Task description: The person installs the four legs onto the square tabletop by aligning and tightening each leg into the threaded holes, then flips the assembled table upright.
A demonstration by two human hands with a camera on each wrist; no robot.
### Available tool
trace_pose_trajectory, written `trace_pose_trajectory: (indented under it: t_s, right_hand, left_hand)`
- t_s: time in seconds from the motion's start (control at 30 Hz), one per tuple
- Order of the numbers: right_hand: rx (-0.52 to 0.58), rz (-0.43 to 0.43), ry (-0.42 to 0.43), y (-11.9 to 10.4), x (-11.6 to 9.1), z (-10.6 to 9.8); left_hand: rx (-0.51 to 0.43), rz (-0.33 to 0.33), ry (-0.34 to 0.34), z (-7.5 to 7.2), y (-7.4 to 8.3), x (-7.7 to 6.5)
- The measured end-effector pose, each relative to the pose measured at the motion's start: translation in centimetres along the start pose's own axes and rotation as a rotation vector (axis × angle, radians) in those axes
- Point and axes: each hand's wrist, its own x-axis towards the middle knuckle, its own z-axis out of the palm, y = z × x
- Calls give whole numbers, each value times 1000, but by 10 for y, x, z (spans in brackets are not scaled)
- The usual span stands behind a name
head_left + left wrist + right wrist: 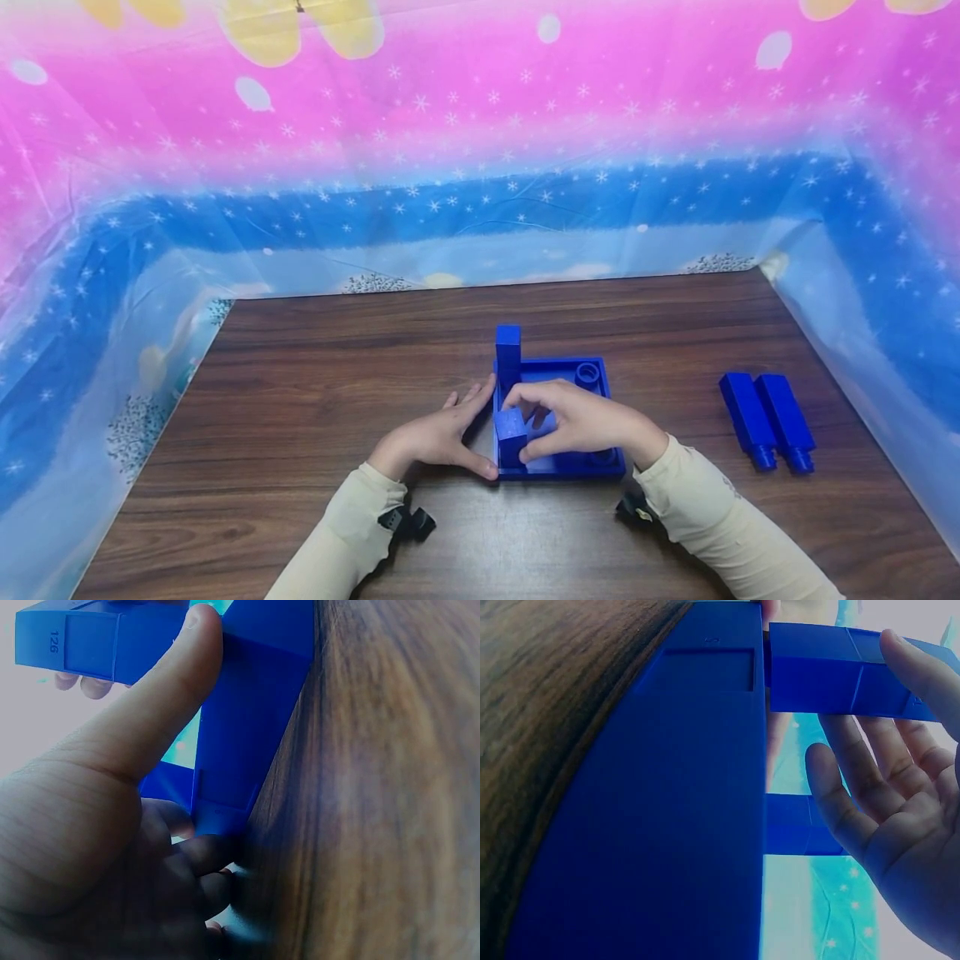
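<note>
Post point(512, 440) btwn R fingers point(536, 391)

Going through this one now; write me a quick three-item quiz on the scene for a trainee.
1. How many blue posts lie flat on the wooden table?

2. True or false: in the head view, the left hand touches the right edge of the blue tray.

3. Which does the right hand touch?
A) the far upright post
B) the near upright post
C) a post lying down

Key: 1. Two. 2. False; it touches the left edge. 3. B.
</note>
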Motion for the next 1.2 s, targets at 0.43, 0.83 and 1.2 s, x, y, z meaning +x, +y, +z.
trace_pose_trajectory:
  t_s: [0.43,0.83,1.2]
  right_hand:
    - [50,15,-50,-2,1,1]
    - [49,-68,-86,1,-1,2]
    - [80,-11,-97,-2,-1,3]
  left_hand:
    - [7,-38,-11,-5,17,-7]
    - [-20,1,-1,-2,6,-3]
    - [9,2,-22,-5,15,-5]
